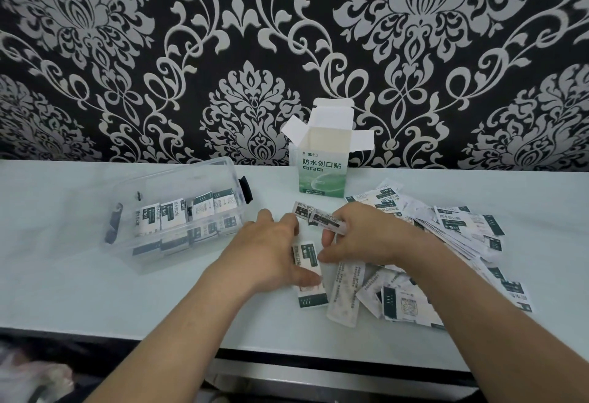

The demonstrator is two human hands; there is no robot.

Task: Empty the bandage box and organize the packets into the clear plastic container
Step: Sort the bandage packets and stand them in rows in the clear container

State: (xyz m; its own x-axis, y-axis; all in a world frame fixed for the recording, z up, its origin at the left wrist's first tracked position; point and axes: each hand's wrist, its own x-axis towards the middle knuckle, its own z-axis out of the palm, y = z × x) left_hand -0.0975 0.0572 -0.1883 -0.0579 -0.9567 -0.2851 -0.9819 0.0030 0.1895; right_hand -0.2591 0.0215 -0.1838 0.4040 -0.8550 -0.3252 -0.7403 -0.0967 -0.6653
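Observation:
The white-and-green bandage box stands upright against the wall with its top flaps open. Left of it lies the clear plastic container, with several bandage packets standing in rows inside. My left hand rests on a small stack of packets lying on the table, thumb and fingers around its sides. My right hand pinches a few packets just above that stack. A loose heap of packets spreads across the table to the right.
The pale table ends at a dark front edge close to me. A patterned black-and-silver wall rises directly behind the box. The container's black latches sit at its ends. Something pale and crumpled lies below the table at lower left.

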